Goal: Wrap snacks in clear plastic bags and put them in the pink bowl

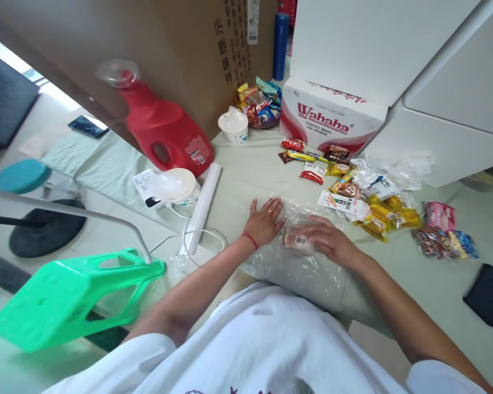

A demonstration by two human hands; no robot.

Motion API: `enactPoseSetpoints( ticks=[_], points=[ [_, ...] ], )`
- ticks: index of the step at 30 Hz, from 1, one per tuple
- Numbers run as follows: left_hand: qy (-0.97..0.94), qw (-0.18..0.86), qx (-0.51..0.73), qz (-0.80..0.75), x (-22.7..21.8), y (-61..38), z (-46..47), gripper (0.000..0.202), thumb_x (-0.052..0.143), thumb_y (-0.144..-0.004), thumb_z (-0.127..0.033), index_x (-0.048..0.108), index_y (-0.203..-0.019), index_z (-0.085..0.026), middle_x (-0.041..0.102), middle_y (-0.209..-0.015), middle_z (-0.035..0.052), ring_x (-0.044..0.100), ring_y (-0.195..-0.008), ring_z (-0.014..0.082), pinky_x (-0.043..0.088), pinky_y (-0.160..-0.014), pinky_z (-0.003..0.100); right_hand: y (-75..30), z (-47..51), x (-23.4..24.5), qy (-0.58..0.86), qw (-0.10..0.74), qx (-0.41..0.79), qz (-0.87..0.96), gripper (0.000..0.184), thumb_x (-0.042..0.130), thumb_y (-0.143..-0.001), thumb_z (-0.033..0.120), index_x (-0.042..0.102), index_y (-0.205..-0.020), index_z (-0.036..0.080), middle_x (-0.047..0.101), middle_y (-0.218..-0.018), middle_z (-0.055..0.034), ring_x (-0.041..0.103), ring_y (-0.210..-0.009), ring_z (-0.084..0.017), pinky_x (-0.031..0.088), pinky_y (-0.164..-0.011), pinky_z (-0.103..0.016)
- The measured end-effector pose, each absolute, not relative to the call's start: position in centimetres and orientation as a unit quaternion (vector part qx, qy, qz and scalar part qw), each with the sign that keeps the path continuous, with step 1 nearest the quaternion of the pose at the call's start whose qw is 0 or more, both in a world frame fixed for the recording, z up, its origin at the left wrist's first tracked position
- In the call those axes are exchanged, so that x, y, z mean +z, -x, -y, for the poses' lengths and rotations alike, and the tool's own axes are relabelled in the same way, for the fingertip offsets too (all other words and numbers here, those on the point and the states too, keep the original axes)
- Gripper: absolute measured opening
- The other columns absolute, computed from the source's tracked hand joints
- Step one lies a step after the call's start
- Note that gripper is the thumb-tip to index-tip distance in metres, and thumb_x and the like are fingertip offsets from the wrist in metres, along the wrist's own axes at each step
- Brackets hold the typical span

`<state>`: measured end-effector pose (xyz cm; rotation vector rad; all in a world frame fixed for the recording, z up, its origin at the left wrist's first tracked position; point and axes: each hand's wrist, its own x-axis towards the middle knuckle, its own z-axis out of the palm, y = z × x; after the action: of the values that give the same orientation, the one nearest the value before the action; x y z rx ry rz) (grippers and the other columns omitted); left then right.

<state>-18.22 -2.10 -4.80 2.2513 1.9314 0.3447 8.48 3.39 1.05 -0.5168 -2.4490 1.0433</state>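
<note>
A clear plastic bag (302, 268) lies flat on the pale green table (250, 175) right in front of me. My left hand (265, 220) rests flat on the bag's left edge, fingers stretched out, a ring on one finger and a red string at the wrist. My right hand (326, 238) lies on top of the bag, fingers curved over a small pinkish snack packet (298, 241) that seems to be inside it. Whether the fingers grip the packet or only press on it does not show.
Several loose snack packets (353, 191) lie to the right. Behind them stand a Wahaha box (332, 117), a red detergent jug (164, 128), a paper cup (234, 127), a white roll (203, 208) and a white bowl (176, 186). A green stool (74, 298) hangs left; a black pouch (488, 294) lies right.
</note>
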Motion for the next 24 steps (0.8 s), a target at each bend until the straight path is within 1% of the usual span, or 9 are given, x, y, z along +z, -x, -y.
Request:
enactPoseSetpoints(
  ticks=[2,4,6,9,11,14,17,21,24],
  points=[
    [-0.752,0.073,0.117,-0.645,-4.9,18.2,2.1,0.06,0.029,-0.106,-0.046,0.037,-0.16,-0.021,0.038,-0.166,0.0124,0.034,-0.155,0.0293,0.011,-0.126,0.067,-9.3,-3.0,0.8,0.16,0.155,0.366,0.904,0.02,0.051,-0.1,0.025,0.07,-0.097,0.026,0.066,-0.137,-0.0082,0.041,-0.148,-0.026,0.038,-0.118,-0.056],
    [-0.752,0.071,0.119,-0.644,-5.1,18.2,2.1,0.061,0.029,-0.106,-0.046,0.037,-0.16,-0.021,0.037,-0.166,0.012,0.034,-0.155,0.0293,0.011,-0.126,0.067,-9.8,-2.7,1.0,0.191,0.153,0.353,0.903,0.019,0.052,-0.098,0.023,0.071,-0.1,0.026,0.06,-0.145,-0.0076,0.037,-0.15,-0.027,0.037,-0.118,-0.057],
    [-0.752,0.071,0.122,-0.644,-5.2,18.2,2.1,0.061,0.029,-0.106,-0.046,0.037,-0.16,-0.021,0.037,-0.166,0.0116,0.035,-0.155,0.0293,0.01,-0.126,0.067,-9.4,-2.3,1.3,0.238,0.179,0.326,0.897,0.02,0.058,-0.096,0.026,0.068,-0.113,0.026,0.058,-0.145,-0.0094,0.041,-0.146,-0.029,0.037,-0.118,-0.056],
    [-0.752,0.069,0.123,-0.644,-5.3,18.1,2.1,0.06,0.029,-0.106,-0.046,0.038,-0.16,-0.021,0.038,-0.166,0.0116,0.035,-0.155,0.0288,0.009,-0.126,0.066,-7.5,-1.2,0.4,0.292,0.185,0.284,0.895,0.044,0.065,-0.094,0.034,0.058,-0.136,0.024,0.058,-0.141,-0.0142,0.049,-0.135,-0.03,0.04,-0.115,-0.053],
    [-0.751,0.068,0.121,-0.646,-5.3,18.2,2.1,0.059,0.029,-0.106,-0.046,0.038,-0.16,-0.022,0.038,-0.166,0.0114,0.034,-0.155,0.0282,0.009,-0.126,0.065,-6.2,-0.8,-0.9,0.32,0.166,0.274,0.892,0.049,0.064,-0.093,0.032,0.055,-0.14,0.02,0.058,-0.138,-0.0161,0.051,-0.13,-0.032,0.041,-0.113,-0.053],
    [-0.75,0.069,0.12,-0.647,-5.2,18.2,2.1,0.059,0.03,-0.106,-0.046,0.038,-0.16,-0.024,0.038,-0.166,0.011,0.034,-0.155,0.0273,0.008,-0.127,0.064,-5.3,-1.0,-2.3,0.351,0.163,0.282,0.878,0.042,0.063,-0.09,0.024,0.062,-0.131,0.02,0.06,-0.128,-0.0151,0.054,-0.121,-0.031,0.045,-0.108,-0.051],
    [-0.749,0.075,0.123,-0.647,-5.2,18.2,2.2,0.059,0.031,-0.106,-0.045,0.037,-0.16,-0.023,0.037,-0.166,0.0113,0.034,-0.155,0.0267,0.007,-0.127,0.064,-5.4,-1.1,-2.4,0.333,0.2,0.303,0.87,0.03,0.066,-0.089,0.024,0.065,-0.118,0.021,0.058,-0.119,-0.0121,0.055,-0.115,-0.028,0.048,-0.103,-0.047],
    [-0.749,0.089,0.128,-0.644,-5.4,18.3,2.1,0.06,0.032,-0.105,-0.046,0.038,-0.16,-0.022,0.038,-0.166,0.0122,0.035,-0.155,0.0279,0.008,-0.126,0.065,-5.6,-0.2,-1.7,0.283,0.207,0.311,0.883,0.015,0.066,-0.09,0.023,0.064,-0.105,0.023,0.056,-0.12,-0.0109,0.054,-0.116,-0.027,0.049,-0.101,-0.046],
    [-0.748,0.128,0.132,-0.638,-4.9,19.0,1.7,0.06,0.033,-0.105,-0.047,0.037,-0.16,-0.024,0.037,-0.167,0.0117,0.034,-0.155,0.0278,0.011,-0.126,0.064,-6.3,0.5,-0.6,0.27,0.204,0.292,0.894,0.021,0.072,-0.089,0.029,0.064,-0.109,0.025,0.055,-0.129,-0.0122,0.051,-0.125,-0.03,0.047,-0.106,-0.053]
  ],
)
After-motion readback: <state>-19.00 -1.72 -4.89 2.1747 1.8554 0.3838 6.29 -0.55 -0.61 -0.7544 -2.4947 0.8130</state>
